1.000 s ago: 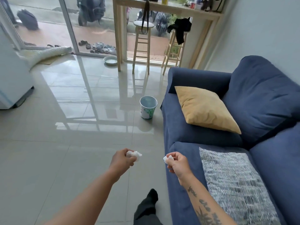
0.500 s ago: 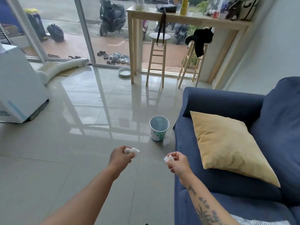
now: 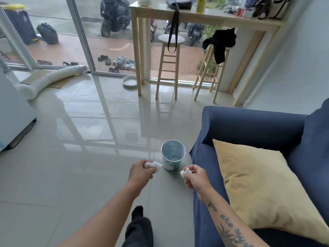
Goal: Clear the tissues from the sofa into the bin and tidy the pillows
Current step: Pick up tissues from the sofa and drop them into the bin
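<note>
Hands extended above the tiled floor [image 3: 71, 175], each holding paper. Left hand [image 3: 140, 172] grips a crumpled tissue [image 3: 153, 164], fingers curled round it. Right hand [image 3: 196, 177] pinches a second tissue [image 3: 185, 172] in curled fingers. The bin [image 3: 171, 165] stands upright on the floor just beyond and between the hands, beside the near-left corner of the blue sofa [image 3: 249, 125]. A yellow pillow [image 3: 263, 184] lies on the sofa seat, at right.

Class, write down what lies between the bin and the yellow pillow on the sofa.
In the head view, only the blue front corner of the sofa lies between the bin and the yellow pillow. Nothing else sits there.
</note>
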